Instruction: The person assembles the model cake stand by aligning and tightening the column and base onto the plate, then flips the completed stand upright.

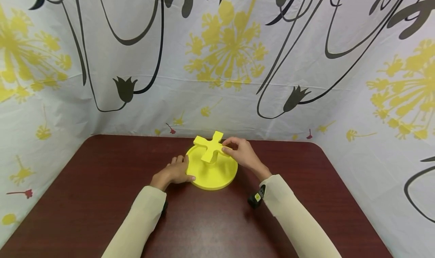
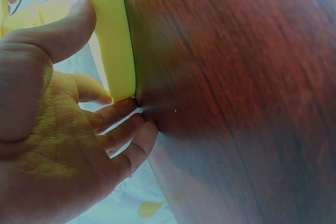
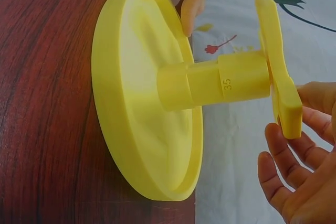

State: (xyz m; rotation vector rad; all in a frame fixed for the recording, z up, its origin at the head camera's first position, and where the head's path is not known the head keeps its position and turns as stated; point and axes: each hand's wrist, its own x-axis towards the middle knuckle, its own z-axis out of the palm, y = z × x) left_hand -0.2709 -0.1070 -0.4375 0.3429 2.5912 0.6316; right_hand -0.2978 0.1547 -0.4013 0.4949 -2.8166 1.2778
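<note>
A yellow round base (image 1: 212, 179) with a raised rim lies on the table. From its middle rises a stepped yellow post (image 3: 205, 83), marked 35. Topping the post is a yellow four-armed cross handle (image 1: 212, 146). My left hand (image 1: 176, 170) grips the base's left edge, thumb over the rim and the other fingers along the outside, fingertips down at the tabletop in the left wrist view. On the opposite side my right hand (image 1: 245, 154) holds the end of one arm of the cross between thumb and fingers; the right wrist view shows its lower fingers loosely bent.
The dark reddish wooden table (image 1: 112, 197) has rounded far corners. Behind it and at both sides hangs a white cloth (image 1: 190, 111) with yellow and grey flower prints. A dark wrist device (image 1: 255, 198) sits at the right sleeve's cuff.
</note>
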